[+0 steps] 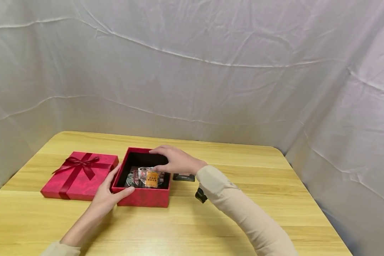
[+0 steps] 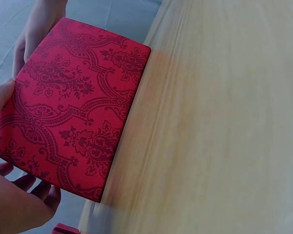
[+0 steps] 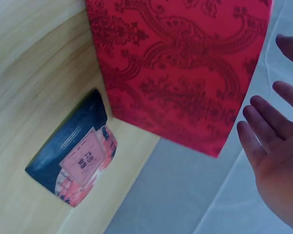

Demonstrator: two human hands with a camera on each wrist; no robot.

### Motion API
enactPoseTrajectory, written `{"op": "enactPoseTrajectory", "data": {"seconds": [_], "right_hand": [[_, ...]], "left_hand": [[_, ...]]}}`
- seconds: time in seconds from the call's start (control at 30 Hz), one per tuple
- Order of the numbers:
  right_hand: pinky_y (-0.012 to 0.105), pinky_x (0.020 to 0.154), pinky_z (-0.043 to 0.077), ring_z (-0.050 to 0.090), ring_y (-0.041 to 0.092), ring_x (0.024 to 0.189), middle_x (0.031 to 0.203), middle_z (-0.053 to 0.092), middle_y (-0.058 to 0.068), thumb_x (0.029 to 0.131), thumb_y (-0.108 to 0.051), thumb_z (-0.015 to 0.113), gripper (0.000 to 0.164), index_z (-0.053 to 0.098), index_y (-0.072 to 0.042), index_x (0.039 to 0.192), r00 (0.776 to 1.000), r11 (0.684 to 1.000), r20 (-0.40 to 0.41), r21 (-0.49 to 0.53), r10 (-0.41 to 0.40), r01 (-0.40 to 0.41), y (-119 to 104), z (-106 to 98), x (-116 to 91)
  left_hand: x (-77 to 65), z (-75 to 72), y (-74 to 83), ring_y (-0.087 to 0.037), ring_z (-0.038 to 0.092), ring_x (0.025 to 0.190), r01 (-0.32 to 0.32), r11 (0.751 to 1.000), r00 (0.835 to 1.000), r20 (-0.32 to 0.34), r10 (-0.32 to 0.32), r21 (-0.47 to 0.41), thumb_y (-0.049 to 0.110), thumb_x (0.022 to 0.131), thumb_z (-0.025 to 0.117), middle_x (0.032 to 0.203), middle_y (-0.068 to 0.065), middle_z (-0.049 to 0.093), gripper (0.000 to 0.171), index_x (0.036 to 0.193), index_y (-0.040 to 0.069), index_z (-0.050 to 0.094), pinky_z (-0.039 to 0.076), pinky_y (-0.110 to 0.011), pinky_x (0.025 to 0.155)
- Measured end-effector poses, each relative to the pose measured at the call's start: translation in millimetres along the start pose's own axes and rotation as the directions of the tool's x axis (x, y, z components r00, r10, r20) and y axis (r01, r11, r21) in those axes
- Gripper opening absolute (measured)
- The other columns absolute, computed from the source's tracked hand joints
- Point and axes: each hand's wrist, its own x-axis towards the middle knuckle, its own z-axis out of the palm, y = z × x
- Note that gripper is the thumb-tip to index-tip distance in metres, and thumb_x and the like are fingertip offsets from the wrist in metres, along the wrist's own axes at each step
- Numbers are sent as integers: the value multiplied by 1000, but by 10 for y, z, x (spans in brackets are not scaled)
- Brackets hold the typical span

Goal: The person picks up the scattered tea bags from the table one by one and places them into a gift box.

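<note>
A red patterned gift box [image 1: 144, 197] stands uncovered on the table in the head view, its inside black. Several small printed packets [image 1: 152, 179] lie in it, one with an orange label on top. My left hand [image 1: 106, 197] holds the box at its near left corner, thumb at the front rim and fingers along the left side. Over the right part of the box reaches my right hand [image 1: 179, 161], fingers spread and loosely bent. Nothing shows between those fingers in the right wrist view; that hand partly hides the box's right rim.
Left of the box lies its red lid [image 1: 100, 175] with a dark red ribbon bow [image 1: 80, 163]. A dark packet with a pink label [image 3: 83, 163] lies on the wooden table [image 1: 243, 167] just right of the box. White cloth [image 1: 192, 89] hangs behind the table.
</note>
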Motion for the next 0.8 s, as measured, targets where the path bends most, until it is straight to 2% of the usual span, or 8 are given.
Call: {"op": "enactPoseTrajectory", "data": {"seconds": [0.13, 0.37, 0.6, 0.8], "right_hand": [[36, 107, 33, 39, 19, 133, 145, 44, 3, 94, -34, 63, 56, 46, -16, 144, 998, 999, -65, 36, 25, -23, 74, -47, -75], [42, 107, 34, 37, 21, 135, 148, 41, 4, 94, -32, 63, 55, 45, -18, 145, 982, 982, -152, 166, 110, -85, 266, -55, -214], [45, 103, 38, 43, 25, 130, 146, 44, 4, 93, -31, 64, 56, 46, -16, 145, 968, 971, -201, 216, 149, -105, 452, 0, -311], [43, 104, 37, 42, 26, 130, 145, 46, 7, 91, -29, 66, 59, 46, -11, 144, 964, 966, -209, 233, 162, -111, 630, 66, -372]], "left_hand": [[-3, -2, 5, -40, 19, 137, 7, 1000, 1000, 0, -7, 25, 22, 87, 72, 152, -22, 26, 91, 156, 17, 14, 19, -68, 104], [1, -1, 3, -40, 21, 136, 5, 1000, 1000, 1, -5, 23, 22, 87, 72, 152, -22, 26, 91, 156, 17, 14, 20, -68, 103], [5, 1, 5, -40, 18, 137, 10, 1000, 1000, -2, -10, 30, 23, 87, 73, 152, -22, 25, 91, 157, 18, 14, 18, -69, 103], [-4, 9, 6, -40, 24, 134, 12, 1000, 1000, 0, -12, 5, 21, 87, 72, 151, -23, 27, 91, 156, 16, 14, 23, -66, 104]]}}
